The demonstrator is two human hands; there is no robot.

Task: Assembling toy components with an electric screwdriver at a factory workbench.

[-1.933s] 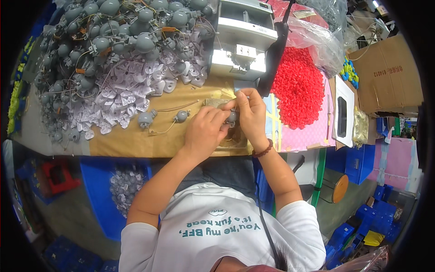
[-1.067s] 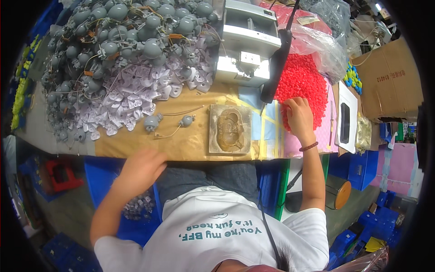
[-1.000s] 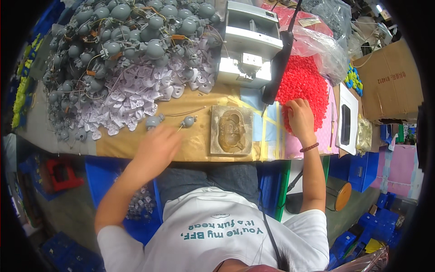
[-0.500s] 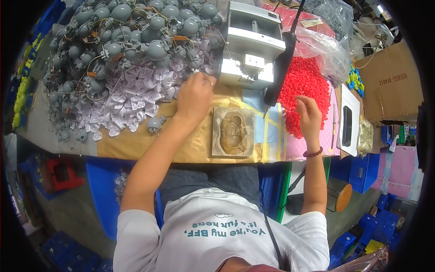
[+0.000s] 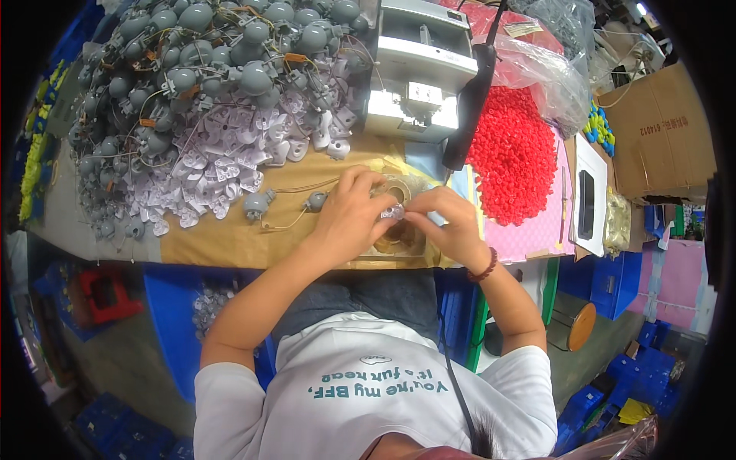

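Observation:
My left hand [image 5: 349,216] is closed on a small pale plastic part [image 5: 394,211], held above the metal block [image 5: 418,244] with a shaped hollow. My right hand [image 5: 454,226] meets it from the other side, thumb and forefinger pinched at the part's edge. Whatever those fingers grip is too small to make out. Both hands partly cover the block. Left of my left hand, a grey round part with wires [image 5: 257,203] lies on the brown paper, and a smaller grey piece [image 5: 316,201] sits by my knuckles.
A heap of pale plastic parts [image 5: 222,157] and a pile of grey wired globes [image 5: 253,78] fill the left. The white machine [image 5: 418,57] stands behind the block, with a black electric screwdriver [image 5: 474,115] hanging beside it. Small red pieces [image 5: 514,153] lie to the right.
My left hand has come right and nearer from the pale heap, now with a part. My right hand has moved left from the red pieces to meet it. The smaller grey piece now shows beside my left hand.

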